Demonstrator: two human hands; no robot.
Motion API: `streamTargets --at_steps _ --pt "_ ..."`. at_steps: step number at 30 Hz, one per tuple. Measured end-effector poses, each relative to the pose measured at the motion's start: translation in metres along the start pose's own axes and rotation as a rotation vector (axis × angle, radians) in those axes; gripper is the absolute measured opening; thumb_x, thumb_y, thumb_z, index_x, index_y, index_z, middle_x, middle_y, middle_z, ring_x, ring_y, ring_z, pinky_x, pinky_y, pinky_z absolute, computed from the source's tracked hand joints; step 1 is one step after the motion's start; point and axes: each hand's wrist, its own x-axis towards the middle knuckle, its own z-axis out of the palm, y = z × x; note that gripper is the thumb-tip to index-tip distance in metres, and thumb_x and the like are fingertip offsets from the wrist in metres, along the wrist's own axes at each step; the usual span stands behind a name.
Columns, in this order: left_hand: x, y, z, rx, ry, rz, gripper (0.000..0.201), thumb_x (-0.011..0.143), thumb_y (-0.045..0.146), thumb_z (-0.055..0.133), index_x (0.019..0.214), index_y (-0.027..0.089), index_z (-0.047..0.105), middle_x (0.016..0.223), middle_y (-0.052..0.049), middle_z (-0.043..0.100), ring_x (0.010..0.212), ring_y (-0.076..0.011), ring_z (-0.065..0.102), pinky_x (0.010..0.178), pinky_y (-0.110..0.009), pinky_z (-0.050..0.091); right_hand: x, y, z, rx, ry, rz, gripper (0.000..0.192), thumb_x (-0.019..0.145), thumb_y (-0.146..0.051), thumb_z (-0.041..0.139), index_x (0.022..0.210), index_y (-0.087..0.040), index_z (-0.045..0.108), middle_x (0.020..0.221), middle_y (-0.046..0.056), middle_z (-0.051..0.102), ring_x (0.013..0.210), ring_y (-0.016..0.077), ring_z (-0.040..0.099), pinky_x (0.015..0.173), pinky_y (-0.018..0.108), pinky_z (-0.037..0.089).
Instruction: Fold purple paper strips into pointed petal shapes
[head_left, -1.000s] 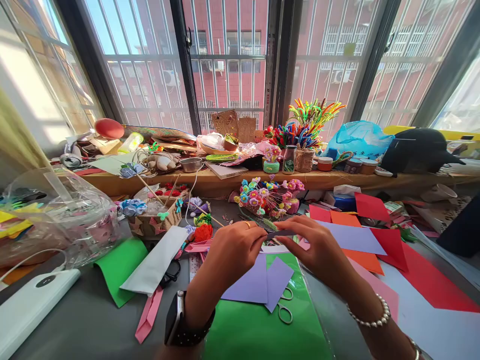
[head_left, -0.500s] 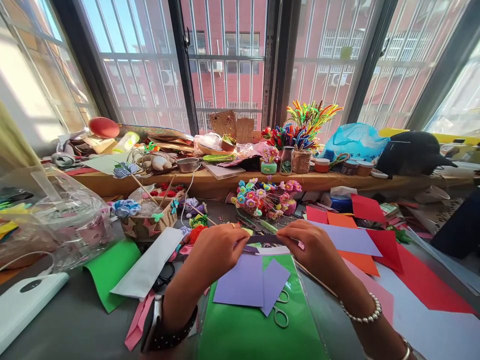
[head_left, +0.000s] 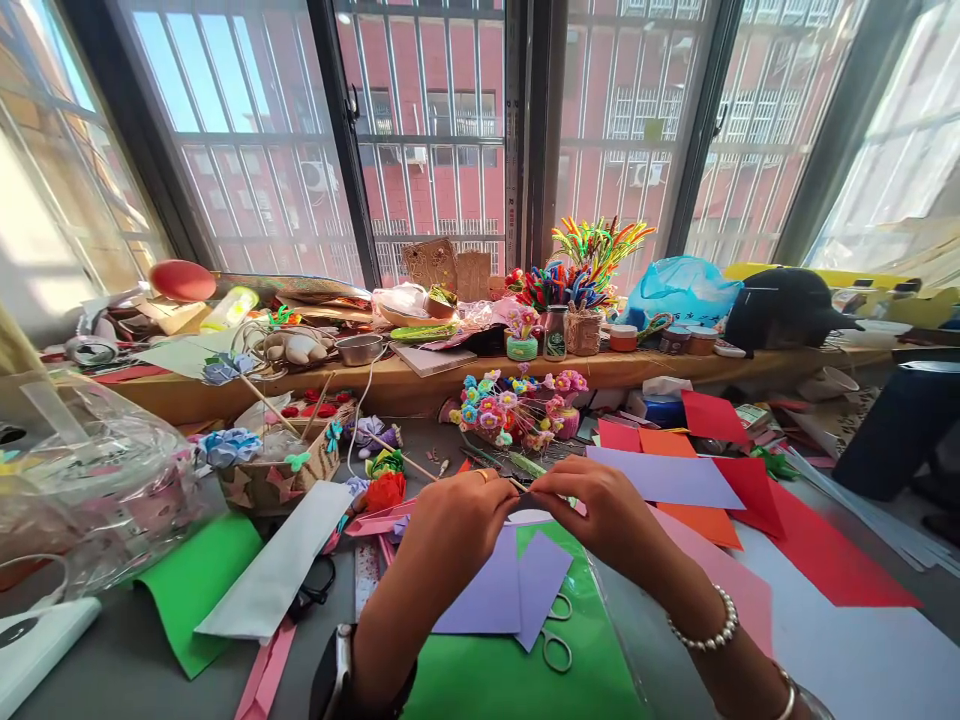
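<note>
Head view: left hand (head_left: 457, 520) and right hand (head_left: 600, 510) are raised side by side, fingertips pinched shut on a small paper strip (head_left: 525, 490) between them, above 2 purple sheets (head_left: 510, 590) on green paper (head_left: 495, 680); scissors (head_left: 556, 640) lie near.

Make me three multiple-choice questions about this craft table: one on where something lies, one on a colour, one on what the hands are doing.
1. Where do the small metal scissors lie?
A. on the green paper sheet
B. on the wooden sill
C. in the basket

2. What colour are the two paper pieces below the hands?
A. yellow
B. lilac
C. black

3. How are the left hand and right hand placed?
A. flat on the table
B. far apart
C. fingertips pinching together a small piece

Answers: A, the scissors rest on green paper; B, both pieces are lilac; C, the fingertips meet.
</note>
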Motion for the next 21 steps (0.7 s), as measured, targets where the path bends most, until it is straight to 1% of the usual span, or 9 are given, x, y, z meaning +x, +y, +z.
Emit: streamTargets --at_steps 3,5,7,9,12,15,17,21 --pt "-0.001 -0.006 -0.003 -0.016 0.018 -0.021 0.02 0.08 0.021 0.045 0.077 0.02 0.064 0.071 -0.002 0.067 0.068 -0.0179 0.061 0.056 -0.024 0.04 -0.001 0.008 -0.004 -0.079 0.062 0.049 0.016 0.08 -0.018 0.049 0.078 -0.02 0.065 0.072 0.003 0.065 0.067 0.0157 0.057 0.06 0.025 0.042" --pt "-0.001 -0.01 -0.005 -0.023 0.015 -0.041 0.019 0.08 0.021 0.046 0.076 0.02 0.065 0.071 -0.003 0.067 0.068 -0.0184 0.061 0.056 -0.024 0.04 -0.001 0.013 -0.007 -0.135 0.13 0.091 0.017 0.08 -0.018 0.048 0.078 -0.018 0.065 0.073 0.004 0.064 0.068 0.0168 0.057 0.06 0.026 0.043" --pt "-0.002 -0.012 -0.006 -0.027 0.013 -0.057 0.019 0.079 0.021 0.046 0.075 0.02 0.065 0.071 -0.003 0.067 0.069 -0.0189 0.061 0.056 -0.024 0.04 -0.001 0.016 -0.009 -0.141 0.181 0.119 0.018 0.08 -0.018 0.046 0.077 -0.017 0.064 0.073 0.005 0.064 0.07 0.0175 0.057 0.062 0.027 0.043" --pt "-0.002 -0.011 -0.006 -0.031 0.015 -0.064 0.019 0.08 0.021 0.046 0.076 0.02 0.064 0.072 -0.002 0.067 0.07 -0.0193 0.061 0.056 -0.025 0.04 -0.001 0.014 -0.009 -0.08 0.168 0.106 0.015 0.08 -0.02 0.048 0.08 -0.018 0.063 0.076 0.004 0.063 0.073 0.0173 0.057 0.064 0.027 0.043" --pt "-0.003 -0.007 -0.006 -0.062 0.019 -0.035 0.02 0.081 0.023 0.044 0.079 0.021 0.064 0.073 -0.002 0.066 0.071 -0.0187 0.061 0.058 -0.025 0.04 0.0 0.005 -0.005 0.017 0.08 0.034 0.014 0.078 -0.024 0.052 0.087 -0.019 0.062 0.082 0.004 0.064 0.076 0.0171 0.056 0.066 0.027 0.044" --pt "-0.004 -0.003 -0.007 -0.092 0.029 -0.019 0.021 0.081 0.023 0.043 0.08 0.021 0.065 0.072 -0.002 0.066 0.07 -0.0174 0.061 0.059 -0.024 0.041 0.0 0.0 -0.002 0.015 0.036 0.014 0.015 0.08 -0.021 0.05 0.081 -0.019 0.064 0.073 0.003 0.064 0.07 0.0157 0.057 0.062 0.026 0.043" --pt "-0.005 -0.005 -0.009 -0.083 0.043 -0.03 0.021 0.081 0.023 0.044 0.079 0.021 0.065 0.073 -0.002 0.066 0.07 -0.0172 0.061 0.058 -0.024 0.041 0.0 0.002 -0.004 0.0 0.043 0.018 0.016 0.08 -0.019 0.049 0.078 -0.019 0.065 0.071 0.002 0.064 0.066 0.0151 0.057 0.06 0.025 0.043" --pt "-0.007 -0.017 -0.013 -0.035 0.091 -0.048 0.02 0.079 0.022 0.044 0.079 0.022 0.064 0.077 -0.002 0.068 0.07 -0.0171 0.062 0.058 -0.024 0.042 -0.001 0.01 -0.011 -0.004 0.083 0.053 0.015 0.08 -0.019 0.05 0.079 -0.018 0.065 0.073 0.003 0.065 0.068 0.0159 0.057 0.062 0.026 0.043"
